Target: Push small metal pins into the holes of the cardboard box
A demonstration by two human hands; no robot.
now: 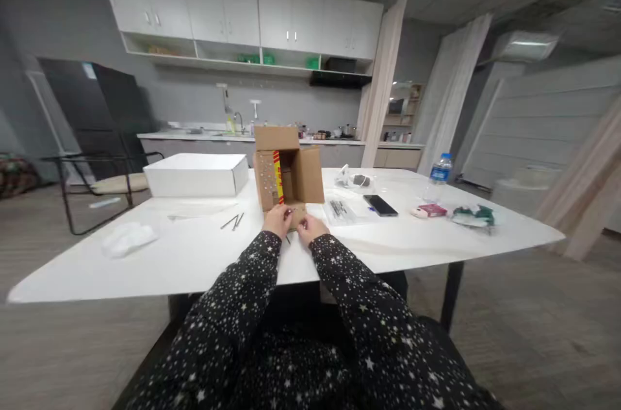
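A cardboard box (310, 176) stands in front of me on the white table, its flaps spread and its opening towards me. Small pale dots cover its left flap (266, 177), next to a yellow and red strip of tape (278, 176). At the left edge of the low front flap, my left hand (277, 221) has its fingers curled closed on the cardboard. My right hand (311, 229) pinches the same flap from the right. Between the fingertips, any small item is too small to make out. A thin dark piece (288, 239) lies just below the hands.
Left of the box are a white box (196, 175), loose screws or nails (233, 221) and crumpled white plastic (129, 238). On the right lie a bag of dark thin pieces (341, 211), a phone (381, 205), a pink packet (431, 210) and a water bottle (440, 171).
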